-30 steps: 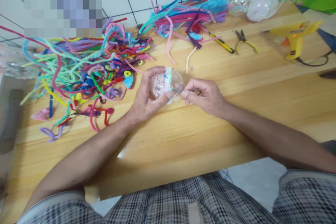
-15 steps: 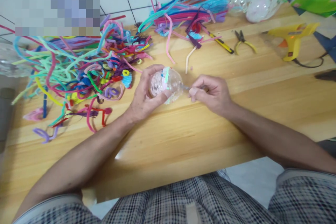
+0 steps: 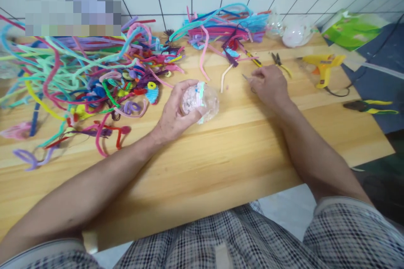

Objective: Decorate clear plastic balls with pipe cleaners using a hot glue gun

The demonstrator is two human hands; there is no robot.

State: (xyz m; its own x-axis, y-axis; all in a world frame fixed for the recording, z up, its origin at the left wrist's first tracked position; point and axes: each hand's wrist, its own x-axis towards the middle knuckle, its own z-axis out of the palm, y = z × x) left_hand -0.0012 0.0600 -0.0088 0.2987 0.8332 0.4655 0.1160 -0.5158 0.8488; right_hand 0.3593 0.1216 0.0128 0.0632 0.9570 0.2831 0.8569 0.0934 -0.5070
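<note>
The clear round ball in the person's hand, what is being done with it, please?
The left hand grips a clear plastic ball with pale bits inside, above the wooden table. The right hand is apart from it, holding a small, thin tool too blurred to name.

We recorded the clear ball [image 3: 213,100] as glossy, smooth, plastic-looking. From it, at 2 o'clock, the slim tool [image 3: 245,77] showed a grey, metal-like tip, and the green bag [image 3: 352,31] showed shiny plastic film. At 3 o'clock, we noted smooth, plastic-looking grips on the pliers [image 3: 370,107]. We identified fuzzy, matt pipe cleaners [image 3: 91,67] toward 10 o'clock, smooth wood across the tabletop [image 3: 221,159], and matt, woven cloth at 6 o'clock on the checked shirt [image 3: 189,243].
</note>
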